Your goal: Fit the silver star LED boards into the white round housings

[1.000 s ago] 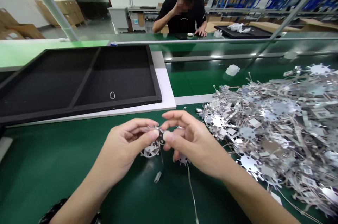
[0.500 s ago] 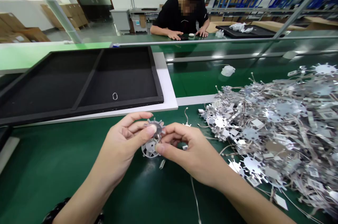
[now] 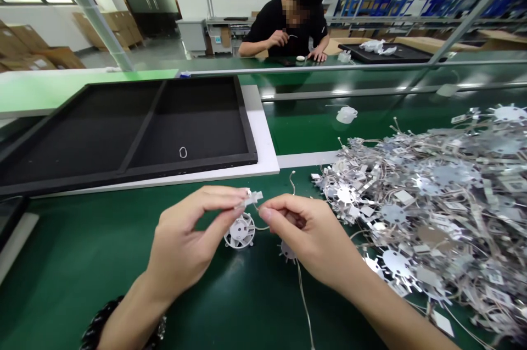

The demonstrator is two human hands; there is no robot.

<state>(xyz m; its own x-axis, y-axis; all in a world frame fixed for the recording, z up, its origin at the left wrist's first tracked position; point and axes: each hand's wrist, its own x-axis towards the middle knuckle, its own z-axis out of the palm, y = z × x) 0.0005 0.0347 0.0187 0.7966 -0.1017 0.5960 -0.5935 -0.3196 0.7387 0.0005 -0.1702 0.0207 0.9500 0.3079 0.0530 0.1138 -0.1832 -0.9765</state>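
Note:
My left hand [image 3: 192, 229] pinches a small metal plate piece [image 3: 252, 198] between thumb and fingers, seen nearly edge-on. Close on its right, my right hand [image 3: 300, 225] is closed on a thin wire [image 3: 257, 208] that runs toward the plate piece. Below my fingertips, a round white spoked part [image 3: 240, 231] lies on the green table. Another toothed metal disc [image 3: 287, 251] shows partly under my right hand, and a thin cable [image 3: 303, 298] trails down from there.
A large pile of toothed discs with wires [image 3: 411, 190] covers the right side. At the back left lies a black divided tray [image 3: 252, 156] on a white board [image 3: 269, 160]. A translucent cup-like piece [image 3: 346, 115] lies beyond. Across the table, a person [image 3: 284, 26] sits working.
The metal piece in my left hand has turned from face-on to edge-on. The white spoked part now lies uncovered below. The person opposite has raised one hand.

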